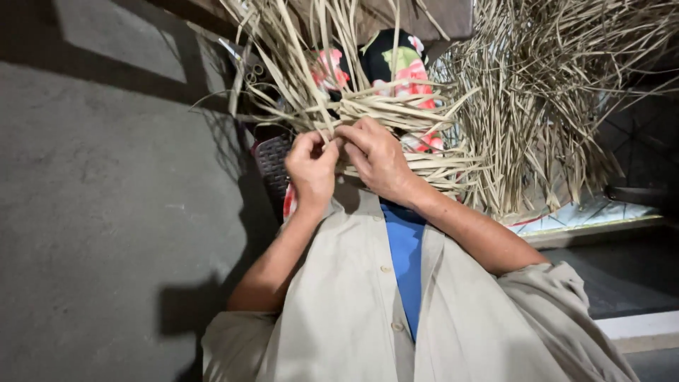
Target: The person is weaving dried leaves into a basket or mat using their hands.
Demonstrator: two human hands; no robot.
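Nearest me, a beige shirt over blue. Above it my left hand pinches a strand, fingers together; my right hand seems clamped on the woven palm strips, though its fingertips are hidden. Beyond hangs a loose strip bundle, with floral cloth behind.

Dry matt straw strips — rough grey concrete floor
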